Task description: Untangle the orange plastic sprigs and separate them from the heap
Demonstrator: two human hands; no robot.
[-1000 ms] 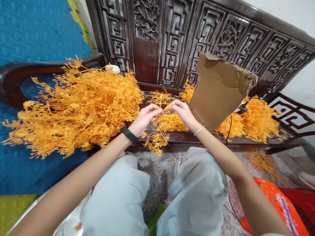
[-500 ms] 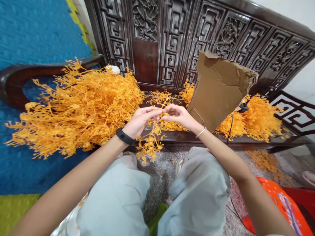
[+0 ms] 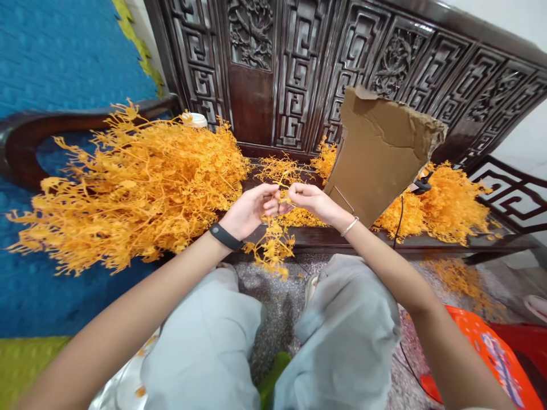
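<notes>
A yellow-orange branching plastic sprig (image 3: 273,245) hangs below my two hands, over the bench edge. My left hand (image 3: 253,209), with a black band at the wrist, has its fingers closed around the sprig's stem. Close beside it, my right hand (image 3: 308,200), wearing a silver bangle, pinches the same sprig near its upper part. The fingertips nearly meet, and they partly hide the stem. A large heap of similar orange sprigs (image 3: 141,188) lies to the left. Thinner orange pieces (image 3: 280,169) are spread on the bench behind my hands.
A brown cardboard piece (image 3: 376,154) leans on the dark carved bench (image 3: 252,108). More orange sprigs (image 3: 457,199) lie at the right, beside a black clip-like object (image 3: 422,185) with a cable. A white lid (image 3: 195,120) shows behind the heap. A red-orange stool (image 3: 491,353) stands at lower right.
My left hand has shifted slightly right and turned, its fingers now more curled. The hanging sprig has swung to the right. My right hand's fingers have drawn closer together.
</notes>
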